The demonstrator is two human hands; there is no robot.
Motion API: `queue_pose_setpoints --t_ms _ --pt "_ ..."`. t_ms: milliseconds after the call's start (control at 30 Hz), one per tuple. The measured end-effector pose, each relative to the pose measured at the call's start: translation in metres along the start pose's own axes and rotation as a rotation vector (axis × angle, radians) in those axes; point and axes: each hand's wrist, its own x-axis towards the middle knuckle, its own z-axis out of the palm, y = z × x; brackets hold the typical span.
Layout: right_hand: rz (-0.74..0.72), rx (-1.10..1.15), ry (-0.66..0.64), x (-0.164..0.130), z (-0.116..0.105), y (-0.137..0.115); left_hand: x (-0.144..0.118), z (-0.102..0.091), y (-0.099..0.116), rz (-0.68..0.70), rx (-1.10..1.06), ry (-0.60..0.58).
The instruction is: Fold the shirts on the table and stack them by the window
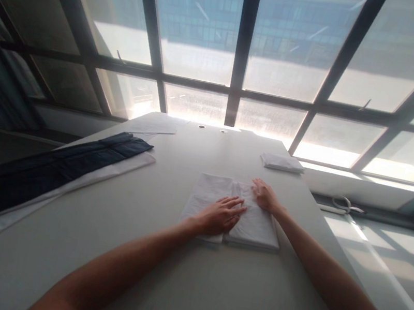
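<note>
Head view: hands [240, 205] flat on soft, folded white cloth [254, 225].

Your left hand [221, 215] and right hand [264, 194] lie flat on the folded white cloth [254, 225]. A smaller folded cloth [282, 162] sits beyond your right fingers [257, 184]; dark fabric [43, 171] lies far left on the desk [157, 273].

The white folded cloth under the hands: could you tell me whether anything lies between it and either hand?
Nothing visible does. The left hand lies flat on the white folded cloth, and the right hand rests on its far edge. The table around it is bare.
</note>
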Motion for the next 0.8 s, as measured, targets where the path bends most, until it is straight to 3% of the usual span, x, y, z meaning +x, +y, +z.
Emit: queue_pose_setpoints --t_ms 67,133,233,400,500,633,800 --pt "0.127 0.072 0.171 -0.009 -0.005 0.011 0.000 -0.002 0.001 -0.019 -0.019 -0.013" --pt "0.264 0.152 0.246 -0.024 -0.010 0.020 0.001 -0.004 0.003 -0.044 -0.055 -0.047" --pt "0.434 0.324 0.164 -0.051 -0.018 0.028 0.007 -0.006 0.005 -0.109 -0.110 -0.068" --pt "0.595 0.634 -0.059 -0.079 -0.036 0.019 0.014 0.001 0.005 -0.351 -0.010 -0.049" --pt "0.601 0.740 -0.182 -0.081 -0.047 0.009 0.014 0.009 0.004 -0.380 0.033 -0.121" --pt "0.484 1.035 -0.339 -0.082 -0.056 -0.005 0.011 0.012 0.001 -0.359 0.037 -0.133" --pt "0.416 1.105 -0.328 -0.077 -0.061 -0.022 0.016 -0.002 -0.010 -0.382 -0.063 -0.201"
